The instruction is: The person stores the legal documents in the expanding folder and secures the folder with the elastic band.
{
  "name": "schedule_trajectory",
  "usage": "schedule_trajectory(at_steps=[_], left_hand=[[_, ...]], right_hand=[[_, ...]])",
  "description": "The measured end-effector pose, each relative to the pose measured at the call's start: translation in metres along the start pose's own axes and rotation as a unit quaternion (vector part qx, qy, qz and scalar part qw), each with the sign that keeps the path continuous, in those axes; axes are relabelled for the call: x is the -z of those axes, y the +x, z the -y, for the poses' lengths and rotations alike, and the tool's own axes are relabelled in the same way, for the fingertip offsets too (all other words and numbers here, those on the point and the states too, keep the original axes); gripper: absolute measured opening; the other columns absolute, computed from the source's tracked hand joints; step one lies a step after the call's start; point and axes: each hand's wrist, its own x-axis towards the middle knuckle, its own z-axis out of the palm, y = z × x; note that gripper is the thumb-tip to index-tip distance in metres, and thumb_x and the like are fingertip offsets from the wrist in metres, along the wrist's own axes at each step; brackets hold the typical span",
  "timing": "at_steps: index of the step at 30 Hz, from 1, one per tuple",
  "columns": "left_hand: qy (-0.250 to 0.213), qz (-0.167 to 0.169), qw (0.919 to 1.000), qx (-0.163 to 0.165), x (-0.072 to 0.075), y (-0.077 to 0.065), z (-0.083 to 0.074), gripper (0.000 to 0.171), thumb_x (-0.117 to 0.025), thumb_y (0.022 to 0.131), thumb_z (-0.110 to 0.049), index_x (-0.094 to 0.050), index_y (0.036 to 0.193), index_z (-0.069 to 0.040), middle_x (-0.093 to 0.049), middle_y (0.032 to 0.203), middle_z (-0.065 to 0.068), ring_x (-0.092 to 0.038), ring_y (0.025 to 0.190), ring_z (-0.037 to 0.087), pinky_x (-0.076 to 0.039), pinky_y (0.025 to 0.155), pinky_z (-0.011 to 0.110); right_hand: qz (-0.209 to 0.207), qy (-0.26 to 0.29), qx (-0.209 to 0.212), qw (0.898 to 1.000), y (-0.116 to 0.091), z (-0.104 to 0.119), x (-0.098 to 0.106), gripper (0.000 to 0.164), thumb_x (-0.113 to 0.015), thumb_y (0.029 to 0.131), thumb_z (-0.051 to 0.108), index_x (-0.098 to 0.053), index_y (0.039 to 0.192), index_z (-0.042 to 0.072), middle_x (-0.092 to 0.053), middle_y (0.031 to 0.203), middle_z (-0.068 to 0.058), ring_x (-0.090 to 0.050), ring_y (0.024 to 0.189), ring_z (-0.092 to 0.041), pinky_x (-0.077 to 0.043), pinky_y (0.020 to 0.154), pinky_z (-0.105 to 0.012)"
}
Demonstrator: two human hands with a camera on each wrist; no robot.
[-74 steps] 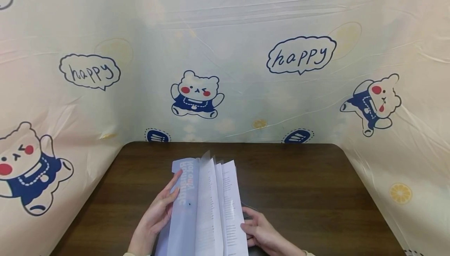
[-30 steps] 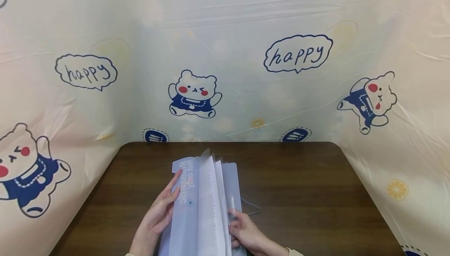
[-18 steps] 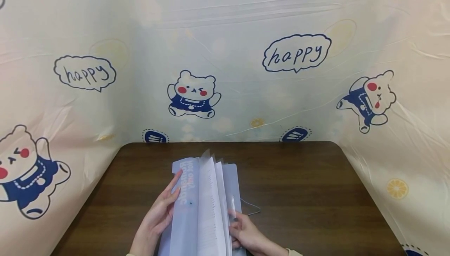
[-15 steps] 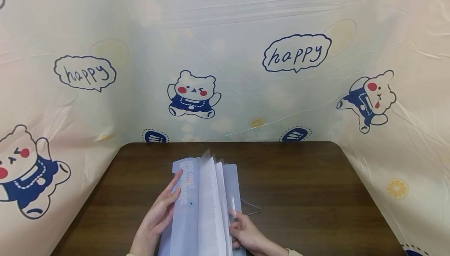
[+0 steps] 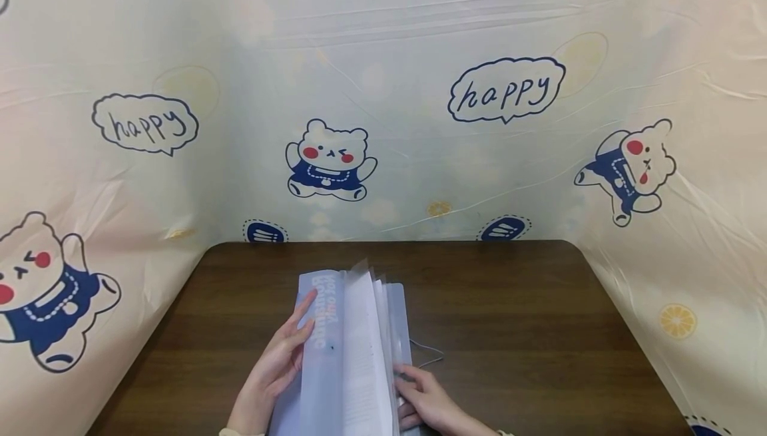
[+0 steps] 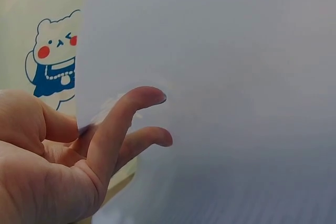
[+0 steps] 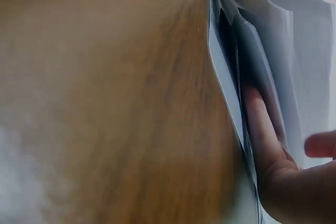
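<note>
A light-blue document folder point(image 5: 320, 369) stands opened, its cover leaning left. Clear sleeves with white printed sheets point(image 5: 362, 356) fan out inside. My left hand point(image 5: 275, 363) holds the cover's left edge, the thumb on one side and fingers on the other. In the left wrist view, two bent fingers point(image 6: 113, 135) lie against the pale cover. My right hand point(image 5: 425, 396) is at the sleeves' right edge. In the right wrist view, one finger point(image 7: 260, 124) reaches between sleeves, with another digit across from it and several sleeves between them. The fingertip inside is partly hidden.
The folder's back cover point(image 5: 397, 309) shows behind the sleeves. A thin elastic cord point(image 5: 431, 349) loops out from its right edge. All of it rests over a dark wooden table point(image 5: 527, 329), ringed by a pale cloth curtain point(image 5: 407, 143) printed with cartoon bears.
The rightmost printed sheet has gone left, uncovering the back cover and cord. My right hand moved left, then shifted its fingers at the sleeves. The left hand and cover moved slightly right.
</note>
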Motion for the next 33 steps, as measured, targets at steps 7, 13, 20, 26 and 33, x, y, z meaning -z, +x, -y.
schedule_trajectory(at_steps=[7, 13, 20, 26, 33], left_hand=[[0.021, -0.01, 0.9997, -0.005, -0.004, 0.002, 0.003, 0.074, -0.042, 0.121, -0.018, 0.005, 0.178, -0.026, -0.073, 0.104, -0.016, -0.07, 0.076, -0.004, -0.054, 0.06, 0.009], [0.106, -0.076, 0.9915, 0.008, -0.014, 0.008, 0.007, 0.072, -0.049, 0.119, -0.021, -0.009, 0.179, -0.025, -0.054, 0.077, -0.017, -0.052, 0.056, -0.003, -0.048, 0.052, 0.009], [0.199, -0.134, 0.9704, 0.029, -0.028, 0.015, 0.01, 0.068, -0.053, 0.117, -0.022, -0.023, 0.177, -0.032, -0.043, 0.069, -0.011, -0.045, 0.057, 0.003, -0.044, 0.055, 0.017], [0.322, -0.158, 0.9329, -0.031, -0.037, 0.018, 0.018, 0.065, -0.057, 0.116, -0.019, -0.031, 0.175, -0.023, -0.073, 0.096, 0.012, -0.071, 0.082, 0.006, -0.058, 0.07, 0.02], [0.485, -0.203, 0.8445, -0.101, -0.045, 0.028, 0.033, 0.062, -0.067, 0.111, -0.027, -0.045, 0.169, -0.028, -0.076, 0.14, 0.016, -0.079, 0.112, 0.018, -0.058, 0.09, 0.025]], right_hand=[[-0.01, 0.006, 0.005, 1.0, -0.002, 0.001, 0.006, 0.057, -0.042, 0.12, 0.022, -0.034, 0.156, -0.021, -0.071, 0.109, -0.007, -0.074, 0.072, -0.007, -0.069, 0.07, -0.029], [-0.01, -0.002, 0.036, 0.999, -0.003, 0.003, 0.014, 0.053, -0.042, 0.12, 0.014, -0.034, 0.156, -0.023, -0.074, 0.122, -0.025, -0.077, 0.084, -0.01, -0.07, 0.077, -0.031], [-0.022, -0.055, 0.09, 0.994, -0.005, 0.006, 0.022, 0.052, -0.045, 0.118, 0.009, -0.034, 0.154, -0.027, -0.066, 0.133, -0.046, -0.081, 0.098, -0.015, -0.07, 0.086, -0.032], [-0.062, -0.172, 0.162, 0.97, -0.009, 0.009, 0.025, 0.047, -0.051, 0.116, 0.008, -0.047, 0.15, -0.023, -0.069, 0.134, -0.04, -0.077, 0.116, -0.013, -0.065, 0.096, -0.025], [-0.059, -0.287, 0.231, 0.928, -0.013, 0.004, 0.029, 0.046, -0.055, 0.115, 0.011, -0.052, 0.154, -0.013, -0.069, 0.142, -0.034, -0.071, 0.135, -0.024, -0.059, 0.108, -0.021]])
